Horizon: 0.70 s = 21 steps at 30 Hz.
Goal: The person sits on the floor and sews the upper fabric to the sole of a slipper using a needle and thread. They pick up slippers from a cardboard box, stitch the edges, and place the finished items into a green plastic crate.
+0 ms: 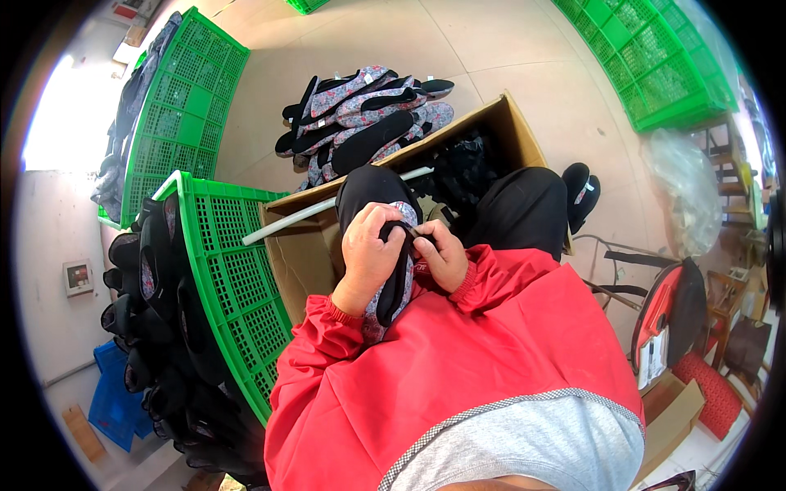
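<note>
A cloth slipper, black with a grey-and-pink floral fabric, lies lengthwise across my left thigh. My left hand is closed around its upper part, thumb and fingers pressing on the black edge. From the other side, my right hand pinches close to that edge, its fingertips almost meeting my left thumb. Something small and thin shows at the right fingertips, too small to name. My fingers cover much of the slipper's opening.
An open cardboard box with dark items inside stands at my knees, a white bar across it. Beyond is a pile of floral slippers. Green crates with black slippers stand left; another crate is far right. A red-black chair stands right.
</note>
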{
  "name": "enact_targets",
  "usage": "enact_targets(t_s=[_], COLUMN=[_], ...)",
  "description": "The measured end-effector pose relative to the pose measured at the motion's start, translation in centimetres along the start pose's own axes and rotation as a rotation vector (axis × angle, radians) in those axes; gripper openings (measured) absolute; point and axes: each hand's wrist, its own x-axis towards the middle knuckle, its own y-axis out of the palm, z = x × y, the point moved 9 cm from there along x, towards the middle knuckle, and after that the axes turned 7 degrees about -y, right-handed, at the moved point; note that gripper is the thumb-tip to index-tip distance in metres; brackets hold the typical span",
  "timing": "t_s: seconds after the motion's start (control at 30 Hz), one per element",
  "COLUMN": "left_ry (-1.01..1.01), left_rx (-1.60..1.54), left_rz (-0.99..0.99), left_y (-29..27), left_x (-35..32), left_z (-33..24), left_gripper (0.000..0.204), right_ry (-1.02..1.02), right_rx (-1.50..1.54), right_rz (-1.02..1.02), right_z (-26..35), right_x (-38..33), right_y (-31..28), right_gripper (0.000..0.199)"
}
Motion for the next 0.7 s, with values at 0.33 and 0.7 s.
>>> enact_targets(t_s=[0.33, 0.7], left_ry=[0.001, 0.345], left_rx=[0.013, 0.213], left_rz=[-0.021, -0.141], left_y=[-0.5, -2.5], left_x=[0.2, -1.6], left_z=[-0.7, -4.2], left_gripper=[0.017, 0.027], right_ry=[0.124, 0.339], right_rx=[0.332, 0.508], right_rz=[-0.108, -0.267], right_z=[-2.1, -1.9], right_x=[0.4, 1.3], right_y=[0.2, -3.4], right_gripper=[0.018, 0.025])
